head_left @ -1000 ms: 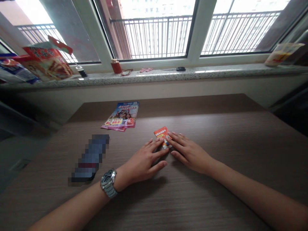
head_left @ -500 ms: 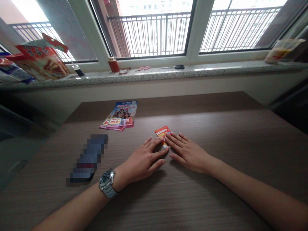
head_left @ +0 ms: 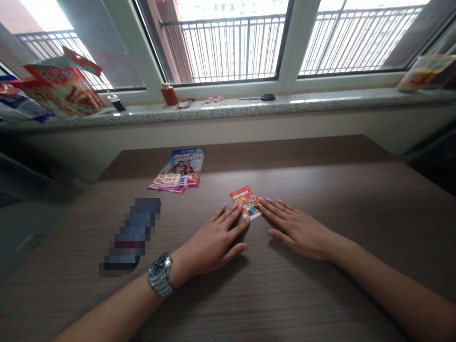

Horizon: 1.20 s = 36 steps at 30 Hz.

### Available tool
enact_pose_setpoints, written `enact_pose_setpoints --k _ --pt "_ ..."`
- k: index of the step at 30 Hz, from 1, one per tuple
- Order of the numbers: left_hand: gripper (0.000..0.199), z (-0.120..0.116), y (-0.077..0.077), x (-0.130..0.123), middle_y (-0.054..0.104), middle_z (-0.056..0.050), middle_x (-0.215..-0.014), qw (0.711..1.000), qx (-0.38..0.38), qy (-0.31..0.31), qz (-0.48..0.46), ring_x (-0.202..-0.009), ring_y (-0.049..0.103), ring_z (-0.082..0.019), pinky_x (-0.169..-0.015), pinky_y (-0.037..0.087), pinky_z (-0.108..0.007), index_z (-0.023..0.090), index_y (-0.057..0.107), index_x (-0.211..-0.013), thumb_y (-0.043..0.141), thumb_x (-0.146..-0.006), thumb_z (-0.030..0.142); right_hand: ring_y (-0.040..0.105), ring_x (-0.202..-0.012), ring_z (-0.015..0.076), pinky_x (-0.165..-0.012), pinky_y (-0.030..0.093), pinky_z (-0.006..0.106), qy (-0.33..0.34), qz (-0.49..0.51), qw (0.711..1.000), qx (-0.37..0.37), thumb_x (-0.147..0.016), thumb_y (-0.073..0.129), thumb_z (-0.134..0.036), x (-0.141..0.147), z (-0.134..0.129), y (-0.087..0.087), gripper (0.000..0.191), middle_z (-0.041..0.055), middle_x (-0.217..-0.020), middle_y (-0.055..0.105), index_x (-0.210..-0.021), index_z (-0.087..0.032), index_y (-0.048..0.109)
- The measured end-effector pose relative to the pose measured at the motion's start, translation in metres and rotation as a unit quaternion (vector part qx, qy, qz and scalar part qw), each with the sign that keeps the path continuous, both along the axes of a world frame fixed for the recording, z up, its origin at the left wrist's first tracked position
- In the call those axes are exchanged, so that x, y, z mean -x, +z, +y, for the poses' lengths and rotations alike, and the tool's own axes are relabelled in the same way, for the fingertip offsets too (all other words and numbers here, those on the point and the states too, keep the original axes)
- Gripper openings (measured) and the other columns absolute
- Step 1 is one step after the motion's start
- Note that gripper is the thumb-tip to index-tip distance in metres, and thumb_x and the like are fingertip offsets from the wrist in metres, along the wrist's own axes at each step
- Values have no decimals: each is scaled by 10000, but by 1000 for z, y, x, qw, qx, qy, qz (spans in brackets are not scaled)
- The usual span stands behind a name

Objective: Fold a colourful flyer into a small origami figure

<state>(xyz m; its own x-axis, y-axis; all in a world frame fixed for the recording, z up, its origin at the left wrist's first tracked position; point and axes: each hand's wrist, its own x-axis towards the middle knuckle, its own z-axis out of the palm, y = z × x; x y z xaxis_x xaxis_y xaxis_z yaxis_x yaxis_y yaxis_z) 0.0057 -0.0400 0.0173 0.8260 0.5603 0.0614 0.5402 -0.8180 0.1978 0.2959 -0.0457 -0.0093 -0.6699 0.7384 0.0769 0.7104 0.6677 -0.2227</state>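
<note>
A small orange printed paper, folded or card-sized, lies flat on the brown table. On its left and lower edge rest the fingertips of my left hand, fingers stretched out and spread. My right hand lies flat to the right, its fingertips at the paper's right edge and its thumb apart. Neither hand grips anything. The paper's lower left part is hidden under my left fingers. A metal watch is on my left wrist.
Several colourful flyers lie stacked at the back left. A blurred-out dark blue oblong thing is left of my left hand. On the stone windowsill are scissors, a red bottle, food bags and a plastic cup.
My right hand has slid to the right, off the paper's face to its right edge, so more of the print shows. My left hand has stayed nearly in place.
</note>
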Motion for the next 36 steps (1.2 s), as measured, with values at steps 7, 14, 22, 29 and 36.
enact_pose_setpoints --k 7,14,22,29,36 --pt "577 1 -3 0 292 -159 -1639 1000 -18 3 -8 -1538 236 -298 -1255 234 -507 200 393 -1526 484 -1023 467 217 -1536 255 -1241 282 491 1 21 1000 -10 -1053 415 -470 -2 0 -2 705 76 -1671 192 -1631 -258 71" --pt "526 4 -2 -2 334 -145 -1625 999 -32 18 -20 -1511 312 -290 -1243 275 -504 204 449 -1486 478 -1027 460 229 -1535 259 -1237 281 521 10 26 999 -16 -1044 445 -454 1 2 1 699 82 -1664 223 -1628 -250 120" --pt "468 5 -2 -4 492 -135 -1525 997 -28 49 -51 -1408 479 -270 -1194 387 -466 188 491 -1444 486 -1033 411 305 -1513 262 -1234 298 510 55 31 998 -27 -1036 477 -428 7 1 8 618 114 -1626 338 -1586 -193 322" --pt "419 7 -6 -8 539 -129 -1470 996 -21 41 -76 -1367 515 -266 -1160 434 -445 194 530 -1399 533 -1017 364 334 -1501 264 -1231 314 498 69 57 996 3 -1016 527 -430 13 -1 7 639 104 -1619 362 -1586 -220 328" --pt "319 9 -8 -9 623 -101 -1362 994 -38 49 -90 -1251 603 -249 -1062 514 -415 212 593 -1322 508 -1026 293 316 -1509 267 -1229 314 507 79 59 995 23 -1028 493 -436 16 0 8 616 94 -1638 322 -1585 -226 332"
